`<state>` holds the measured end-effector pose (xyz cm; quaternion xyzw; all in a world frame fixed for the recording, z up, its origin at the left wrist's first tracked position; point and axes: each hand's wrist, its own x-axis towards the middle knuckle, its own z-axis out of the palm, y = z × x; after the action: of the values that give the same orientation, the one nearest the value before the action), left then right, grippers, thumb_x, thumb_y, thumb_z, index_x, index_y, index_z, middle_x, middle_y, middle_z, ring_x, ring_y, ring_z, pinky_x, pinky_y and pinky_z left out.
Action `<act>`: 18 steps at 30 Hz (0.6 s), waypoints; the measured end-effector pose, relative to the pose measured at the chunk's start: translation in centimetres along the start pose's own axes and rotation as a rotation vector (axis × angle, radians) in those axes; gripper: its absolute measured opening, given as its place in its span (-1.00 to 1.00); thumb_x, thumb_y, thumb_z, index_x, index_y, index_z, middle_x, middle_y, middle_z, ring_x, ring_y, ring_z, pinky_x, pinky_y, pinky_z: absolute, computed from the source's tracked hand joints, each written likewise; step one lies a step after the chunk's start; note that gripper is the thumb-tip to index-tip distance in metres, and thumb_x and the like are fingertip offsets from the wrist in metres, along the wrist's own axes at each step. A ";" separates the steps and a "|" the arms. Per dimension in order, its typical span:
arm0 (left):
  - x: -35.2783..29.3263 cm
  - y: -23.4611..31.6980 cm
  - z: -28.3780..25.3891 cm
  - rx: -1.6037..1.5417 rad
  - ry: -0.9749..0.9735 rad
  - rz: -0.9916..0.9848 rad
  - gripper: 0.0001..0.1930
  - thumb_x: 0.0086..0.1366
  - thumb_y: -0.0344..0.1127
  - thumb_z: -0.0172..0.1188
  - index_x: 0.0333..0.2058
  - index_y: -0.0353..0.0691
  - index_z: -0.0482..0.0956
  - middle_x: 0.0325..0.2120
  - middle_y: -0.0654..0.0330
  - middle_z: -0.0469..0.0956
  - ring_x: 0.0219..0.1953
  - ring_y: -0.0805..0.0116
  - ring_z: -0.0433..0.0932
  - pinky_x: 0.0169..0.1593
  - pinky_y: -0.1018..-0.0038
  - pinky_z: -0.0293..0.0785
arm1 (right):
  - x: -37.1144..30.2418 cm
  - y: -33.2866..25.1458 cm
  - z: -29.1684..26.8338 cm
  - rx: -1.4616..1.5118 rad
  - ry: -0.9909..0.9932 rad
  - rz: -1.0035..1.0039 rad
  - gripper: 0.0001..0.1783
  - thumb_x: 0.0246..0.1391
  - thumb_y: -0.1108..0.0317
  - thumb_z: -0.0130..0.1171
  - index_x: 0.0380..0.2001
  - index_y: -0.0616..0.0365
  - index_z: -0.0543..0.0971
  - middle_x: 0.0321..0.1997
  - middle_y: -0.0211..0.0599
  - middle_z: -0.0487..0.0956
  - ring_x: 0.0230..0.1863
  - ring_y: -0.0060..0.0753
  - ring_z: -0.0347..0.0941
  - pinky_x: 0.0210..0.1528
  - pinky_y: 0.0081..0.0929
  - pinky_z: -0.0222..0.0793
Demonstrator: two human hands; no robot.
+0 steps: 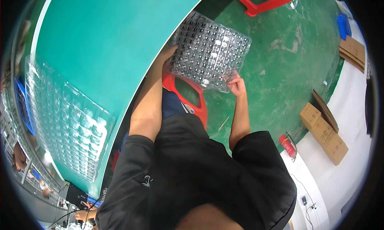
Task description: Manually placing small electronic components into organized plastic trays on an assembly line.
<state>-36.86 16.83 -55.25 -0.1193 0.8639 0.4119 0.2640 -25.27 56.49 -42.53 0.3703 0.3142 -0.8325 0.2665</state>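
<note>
"Where is the clear plastic tray (212, 54)?"

"Upper middle of the frame, tilted, with the green floor (268, 98) showing beyond its right edge. Its rows of pockets show dark spots; whether those are pieces inside, I can't tell."

"And the left hand (171, 53)?"

"At the tray's left edge, beside the rim of the green table (116, 34). It's gripping that edge, though most of the fingers are hidden."

"The right hand (237, 85)?"

"Lower right corner of the tray. It has that corner pinched, with fingertips visible through the clear plastic."

"So the tray sits between them?"

"Yes, it spans from one to the other, and most of it reaches up the frame past the right hand."

"What's under it?"

"A red stool (204, 114) shows just below its lower edge in the picture."

"Any other tray?"

"A second clear tray (72, 122) at the left of the frame, on the table, well apart from both hands."
</note>
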 end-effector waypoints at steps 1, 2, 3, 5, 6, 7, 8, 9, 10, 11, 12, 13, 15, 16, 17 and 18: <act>-0.2 2.6 0.9 -0.004 -0.036 0.018 -0.21 0.17 0.10 0.19 0.20 -0.44 0.35 0.19 -0.19 0.37 0.25 0.03 0.34 0.26 0.29 0.25 | -0.8 -0.2 -1.1 0.012 0.047 -0.020 -0.08 -0.36 0.78 -0.10 0.23 0.06 0.18 0.24 0.03 0.34 0.20 0.24 0.37 0.05 -0.03 0.34; -0.5 5.2 1.7 0.062 -0.121 -0.028 -0.22 0.20 0.12 0.15 0.19 -0.44 0.35 0.19 -0.17 0.37 0.26 0.04 0.34 0.26 0.30 0.25 | -1.7 -0.4 -2.2 0.021 0.078 -0.039 -0.08 -0.36 0.78 -0.10 0.23 0.06 0.18 0.24 0.03 0.34 0.20 0.24 0.37 0.05 -0.03 0.34; -0.9 6.1 1.5 0.134 -0.176 -0.090 -0.23 0.22 0.15 0.12 0.19 -0.43 0.36 0.20 -0.15 0.37 0.26 0.05 0.33 0.26 0.30 0.24 | -1.8 -0.4 -2.4 0.027 0.081 -0.041 -0.09 -0.36 0.78 -0.10 0.23 0.06 0.18 0.24 0.03 0.34 0.20 0.25 0.37 0.05 -0.03 0.35; -0.5 6.8 1.6 0.081 -0.198 -0.058 -0.23 0.26 0.18 0.06 0.20 -0.42 0.35 0.21 -0.13 0.36 0.27 0.06 0.32 0.26 0.31 0.24 | -2.1 -0.3 -2.9 0.033 0.091 -0.046 -0.09 -0.36 0.78 -0.10 0.23 0.05 0.18 0.24 0.02 0.35 0.20 0.25 0.37 0.04 -0.03 0.36; -0.2 6.6 1.5 0.028 -0.206 -0.033 -0.23 0.30 0.21 0.00 0.21 -0.42 0.34 0.22 -0.11 0.35 0.27 0.06 0.31 0.26 0.31 0.23 | -2.2 -0.2 -2.6 0.035 0.084 -0.051 -0.10 -0.35 0.78 -0.10 0.23 0.05 0.19 0.23 0.02 0.35 0.20 0.25 0.37 0.05 -0.02 0.35; 0.5 4.8 1.4 0.022 -0.183 -0.043 -0.23 0.30 0.21 0.00 0.21 -0.42 0.34 0.22 -0.11 0.35 0.27 0.06 0.31 0.26 0.31 0.23 | -1.8 -0.3 -1.8 0.028 0.061 -0.049 -0.10 -0.34 0.78 -0.09 0.23 0.05 0.19 0.23 0.02 0.36 0.20 0.25 0.37 0.06 -0.01 0.35; 0.9 0.9 0.6 0.016 -0.041 0.073 -0.23 0.33 0.24 -0.06 0.20 -0.41 0.36 0.17 -0.09 0.39 0.24 0.10 0.35 0.24 0.30 0.25 | -0.6 -0.1 -0.4 0.007 0.021 -0.019 -0.10 -0.34 0.78 -0.09 0.23 0.05 0.19 0.23 0.02 0.36 0.20 0.25 0.37 0.06 -0.01 0.35; 0.9 0.9 0.9 0.007 0.049 0.217 -0.22 0.36 0.27 -0.13 0.19 -0.40 0.37 0.13 -0.07 0.44 0.20 0.14 0.39 0.22 0.30 0.27 | -0.7 0.0 -0.6 0.012 0.018 -0.021 -0.10 -0.34 0.77 -0.09 0.22 0.06 0.19 0.23 0.02 0.36 0.20 0.26 0.37 0.06 0.00 0.35; 0.5 0.9 1.5 0.002 0.046 0.215 -0.22 0.36 0.27 -0.13 0.19 -0.40 0.37 0.13 -0.07 0.44 0.20 0.14 0.39 0.22 0.30 0.27 | -0.7 0.0 -0.7 0.016 0.014 -0.022 -0.11 -0.34 0.77 -0.09 0.22 0.06 0.19 0.23 0.03 0.36 0.20 0.26 0.36 0.05 0.01 0.35; -0.8 4.5 2.5 -0.165 -0.080 0.071 -0.25 0.38 0.28 -0.16 0.15 -0.38 0.40 0.04 -0.04 0.48 0.08 0.19 0.46 0.14 0.30 0.33 | -1.6 -0.3 -2.2 0.029 0.057 -0.044 -0.11 -0.34 0.77 -0.09 0.22 0.06 0.19 0.23 0.03 0.36 0.20 0.26 0.36 0.05 0.01 0.35; -1.9 6.7 2.1 -0.320 -0.176 -0.085 -0.26 0.40 0.28 -0.20 0.11 -0.36 0.43 -0.05 -0.01 0.52 -0.03 0.23 0.53 0.06 0.30 0.38 | -2.3 -0.6 -2.5 0.030 0.077 -0.053 -0.11 -0.35 0.77 -0.09 0.22 0.07 0.19 0.23 0.04 0.36 0.20 0.27 0.37 0.03 0.00 0.36; -0.7 6.4 2.7 -0.318 -0.193 -0.079 -0.26 0.40 0.28 -0.20 0.11 -0.36 0.43 -0.05 -0.01 0.52 -0.03 0.23 0.53 0.06 0.30 0.38 | -2.9 -0.9 -2.7 0.032 0.096 -0.061 -0.11 -0.35 0.77 -0.08 0.22 0.07 0.20 0.23 0.05 0.36 0.19 0.28 0.38 0.01 0.00 0.38; 1.2 1.8 0.0 -0.340 -0.108 -0.194 -0.28 0.41 0.30 -0.24 -0.07 -0.33 0.54 -0.33 0.03 0.56 -0.30 0.30 0.55 -0.14 0.33 0.43 | -1.6 -0.8 -1.0 0.018 0.026 -0.024 -0.11 -0.34 0.77 -0.09 0.22 0.10 0.21 0.22 0.03 0.37 0.20 0.28 0.37 0.03 0.02 0.38; 0.8 1.8 -0.9 -0.340 -0.092 -0.204 -0.28 0.41 0.30 -0.24 -0.07 -0.33 0.54 -0.33 0.03 0.56 -0.30 0.30 0.55 -0.14 0.33 0.43 | -1.3 -0.8 -1.2 0.022 0.010 -0.018 -0.11 -0.34 0.78 -0.10 0.23 0.12 0.22 0.20 0.02 0.37 0.20 0.28 0.36 0.04 0.03 0.39; 0.7 4.8 -0.7 -0.305 -0.169 -0.251 -0.29 0.41 0.29 -0.24 -0.15 -0.33 0.57 -0.43 0.05 0.55 -0.36 0.29 0.55 -0.20 0.34 0.43 | -2.4 -1.2 -2.6 0.036 0.040 -0.040 -0.11 -0.34 0.78 -0.10 0.23 0.12 0.22 0.20 0.02 0.37 0.20 0.28 0.36 0.04 0.03 0.39; 0.4 7.5 -0.8 -0.265 -0.233 -0.297 -0.29 0.42 0.29 -0.24 -0.23 -0.32 0.60 -0.52 0.06 0.54 -0.42 0.28 0.55 -0.25 0.35 0.43 | -3.3 -1.5 -3.6 0.009 0.088 -0.072 -0.10 -0.35 0.78 -0.09 0.24 0.12 0.22 0.21 0.03 0.37 0.20 0.30 0.35 0.06 0.05 0.38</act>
<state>-40.65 20.93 -50.15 -0.2305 0.7389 0.4895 0.4017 -22.74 60.75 -41.36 0.3960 0.3350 -0.8260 0.2207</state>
